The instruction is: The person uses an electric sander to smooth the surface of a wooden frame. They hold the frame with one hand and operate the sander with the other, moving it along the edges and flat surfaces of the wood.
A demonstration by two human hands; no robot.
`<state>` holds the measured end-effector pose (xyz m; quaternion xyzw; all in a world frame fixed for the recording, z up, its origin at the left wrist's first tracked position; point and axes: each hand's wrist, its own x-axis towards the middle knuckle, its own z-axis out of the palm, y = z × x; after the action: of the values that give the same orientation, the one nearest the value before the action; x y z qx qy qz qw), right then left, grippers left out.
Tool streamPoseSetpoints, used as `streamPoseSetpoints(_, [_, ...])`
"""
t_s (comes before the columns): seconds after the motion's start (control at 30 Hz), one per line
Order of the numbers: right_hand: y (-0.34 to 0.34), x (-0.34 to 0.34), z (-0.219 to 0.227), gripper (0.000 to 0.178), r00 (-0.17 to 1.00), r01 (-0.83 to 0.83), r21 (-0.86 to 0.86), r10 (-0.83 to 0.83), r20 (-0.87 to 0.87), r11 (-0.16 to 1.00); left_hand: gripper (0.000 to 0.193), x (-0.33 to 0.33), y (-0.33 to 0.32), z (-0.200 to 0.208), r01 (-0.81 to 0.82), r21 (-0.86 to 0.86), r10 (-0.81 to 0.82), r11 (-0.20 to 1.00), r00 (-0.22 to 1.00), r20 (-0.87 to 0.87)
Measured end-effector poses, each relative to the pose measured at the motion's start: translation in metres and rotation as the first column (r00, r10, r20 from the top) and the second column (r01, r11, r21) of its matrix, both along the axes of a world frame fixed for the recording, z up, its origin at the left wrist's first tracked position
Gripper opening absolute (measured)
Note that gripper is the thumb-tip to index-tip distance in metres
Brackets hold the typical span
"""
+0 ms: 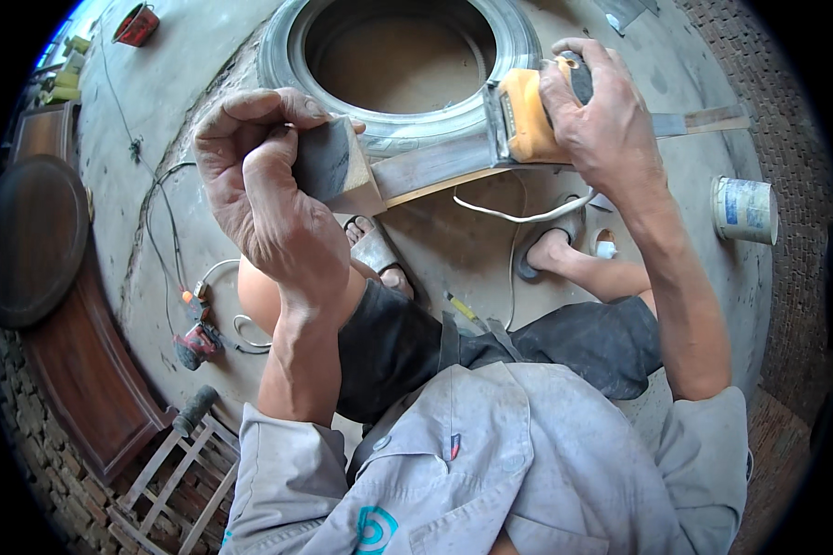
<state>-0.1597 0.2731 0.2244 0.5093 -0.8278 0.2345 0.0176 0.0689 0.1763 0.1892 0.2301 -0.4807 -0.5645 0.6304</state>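
Note:
My left hand (273,185) grips the block-shaped end of a long wooden piece (435,168), thumb and fingers closed around its dark face. The piece runs to the right, ending in a narrow tip past my right wrist. My right hand (611,120) is wrapped round a yellow-orange power sander (530,116) with a black top. The sander sits against the middle of the wood; its pad is mostly hidden. Beneath the wood's far side lies a large grey tire (282,55) on the floor. A white cord (518,218) loops below the wood.
At the left are a round dark wooden panel (35,240), a long brown panel (102,361) and a slatted frame (180,481). A red-and-black power tool (194,346) lies among cables. A white bucket (746,211) stands right, a red bucket (137,25) far left. My sandalled feet flank a yellow pen-like tool (465,310).

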Motion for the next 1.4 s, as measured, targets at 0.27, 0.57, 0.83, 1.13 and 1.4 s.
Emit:
streamPoseSetpoints(0.27, [-0.019,0.05,-0.009,0.045,0.986,-0.158,-0.1,0.151,-0.074,0.982,0.034,0.0,-0.002,-0.007,0.015,-0.032,-0.018,0.999,0.997,-0.075])
streamPoseSetpoints(0.57, [-0.027,0.077,-0.003,0.048,0.977,-0.211,-0.017,0.212,0.034,0.977,0.033,0.011,-0.009,-0.017,0.048,-0.083,-0.047,0.995,0.999,0.008])
streamPoseSetpoints(0.83, [0.011,-0.043,-0.001,0.05,0.998,0.066,0.051,-0.066,-0.004,0.996,0.031,0.014,-0.006,-0.012,0.09,-0.101,-0.088,0.991,0.996,0.032])
streamPoseSetpoints(1.13, [0.025,-0.064,-0.001,0.049,0.986,0.138,0.136,-0.124,-0.111,0.981,0.027,0.013,-0.002,-0.005,0.172,0.045,-0.175,0.984,0.981,0.079])
streamPoseSetpoints(1.4, [-0.004,-0.006,0.002,0.05,0.993,-0.078,0.133,0.089,-0.079,0.988,0.027,0.012,-0.005,-0.008,0.267,0.008,-0.267,0.964,0.963,0.025])
